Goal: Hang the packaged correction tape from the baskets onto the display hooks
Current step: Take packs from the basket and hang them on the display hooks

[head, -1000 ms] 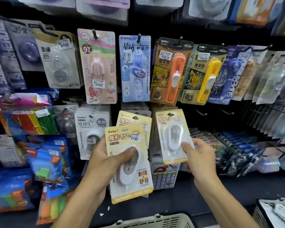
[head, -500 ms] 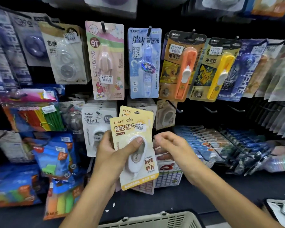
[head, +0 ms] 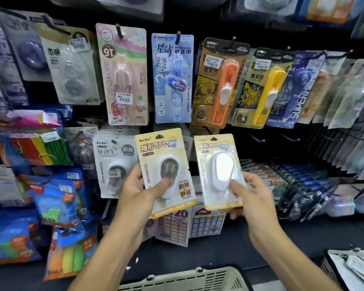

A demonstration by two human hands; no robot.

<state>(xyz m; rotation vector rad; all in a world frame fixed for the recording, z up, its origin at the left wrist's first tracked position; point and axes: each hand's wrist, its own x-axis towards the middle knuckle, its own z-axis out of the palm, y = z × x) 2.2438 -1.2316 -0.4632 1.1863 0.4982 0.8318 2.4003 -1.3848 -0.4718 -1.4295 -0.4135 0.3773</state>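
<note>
My left hand point(head: 142, 191) grips a yellow correction tape pack point(head: 165, 156), thumb pressed on its white blister, held upright in front of the display. My right hand point(head: 249, 196) holds a second yellow correction tape pack point(head: 218, 171) by its lower right side, its hang hole at the top near a black display hook point(head: 207, 130) just above. Whether that pack sits on a hook I cannot tell. A white correction tape pack point(head: 111, 162) hangs to the left of my left hand.
Pegboard hooks carry rows of carded stationery above: a pink pack point(head: 124, 74), a blue pack point(head: 172, 78), orange and yellow clip pushers point(head: 225, 85). Empty hooks point(head: 256, 138) stick out at right. A beige basket point(head: 189, 278) stands below, another basket point(head: 349, 267) at bottom right.
My right hand, empty half a second ago, has taken a yellow pack from the left hand's stack and lifted it to the right, up toward the hook. The left hand rose slightly.
</note>
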